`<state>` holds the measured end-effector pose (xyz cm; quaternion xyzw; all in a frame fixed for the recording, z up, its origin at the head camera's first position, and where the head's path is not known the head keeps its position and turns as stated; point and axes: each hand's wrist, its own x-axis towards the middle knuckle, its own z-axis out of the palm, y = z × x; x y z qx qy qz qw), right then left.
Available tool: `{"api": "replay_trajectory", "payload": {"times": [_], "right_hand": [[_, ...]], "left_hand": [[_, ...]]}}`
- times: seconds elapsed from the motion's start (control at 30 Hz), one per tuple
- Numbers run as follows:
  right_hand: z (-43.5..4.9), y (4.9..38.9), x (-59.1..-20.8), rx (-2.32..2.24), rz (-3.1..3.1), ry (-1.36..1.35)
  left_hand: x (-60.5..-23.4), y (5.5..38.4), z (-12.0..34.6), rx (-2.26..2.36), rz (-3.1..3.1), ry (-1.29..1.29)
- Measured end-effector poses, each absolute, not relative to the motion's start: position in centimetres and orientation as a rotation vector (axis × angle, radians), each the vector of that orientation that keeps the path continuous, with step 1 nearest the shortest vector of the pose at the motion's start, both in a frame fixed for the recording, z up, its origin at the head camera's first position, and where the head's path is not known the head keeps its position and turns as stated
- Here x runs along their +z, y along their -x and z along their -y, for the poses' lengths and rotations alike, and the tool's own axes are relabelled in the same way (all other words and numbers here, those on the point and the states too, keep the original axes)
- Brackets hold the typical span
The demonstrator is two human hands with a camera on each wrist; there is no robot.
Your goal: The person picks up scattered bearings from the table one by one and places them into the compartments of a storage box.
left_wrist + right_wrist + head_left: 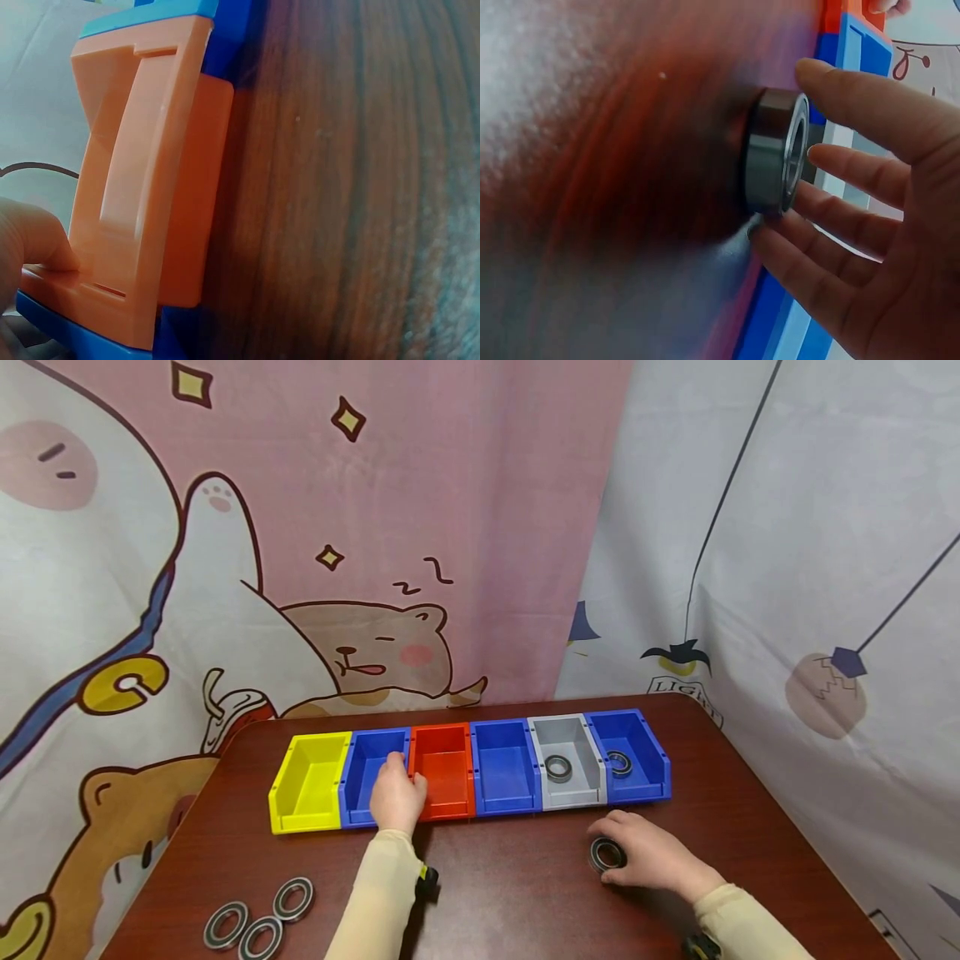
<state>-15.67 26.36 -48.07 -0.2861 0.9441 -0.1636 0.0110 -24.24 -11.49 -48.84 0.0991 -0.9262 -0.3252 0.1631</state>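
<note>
My left hand [398, 795] pinches the wall between a blue bin [366, 768] and the red bin [442, 772]. In the left wrist view a digit reaches inside the red bin [142, 150], which looks orange there, and other fingers lie on the blue side. On the table, my right hand [648, 852] spreads around a ball bearing [597, 860] lying flat. The right wrist view shows this bearing [769, 161] between spread fingers [851, 169]; one fingertip is close to its lower edge, and whether it touches I cannot tell.
The bin row also has a yellow bin [309, 785], another blue bin [506, 764], a grey bin [573, 743] with one bearing [549, 768], and an end blue bin [645, 768] with one bearing [628, 767]. Three bearings [280, 902] lie at the table's [510, 893] front left.
</note>
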Motion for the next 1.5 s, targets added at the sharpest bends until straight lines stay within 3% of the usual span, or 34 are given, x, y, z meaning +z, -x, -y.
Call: {"api": "replay_trajectory", "payload": {"times": [0.7, 1.0, 1.5], "right_hand": [[-25.5, 15.2, -48.7, -0.332, -3.055, 0.963], [-25.9, 15.7, -48.6, -0.506, -2.996, 0.893], [-23.0, 18.0, -47.2, -0.749, -3.011, 1.037]], "left_hand": [[-48.9, 24.3, 11.4, -0.937, 2.644, -0.299], [-48.9, 24.4, 11.5, -0.934, 2.65, -0.295], [-48.9, 24.4, 11.5, -0.939, 2.646, -0.295]]}}
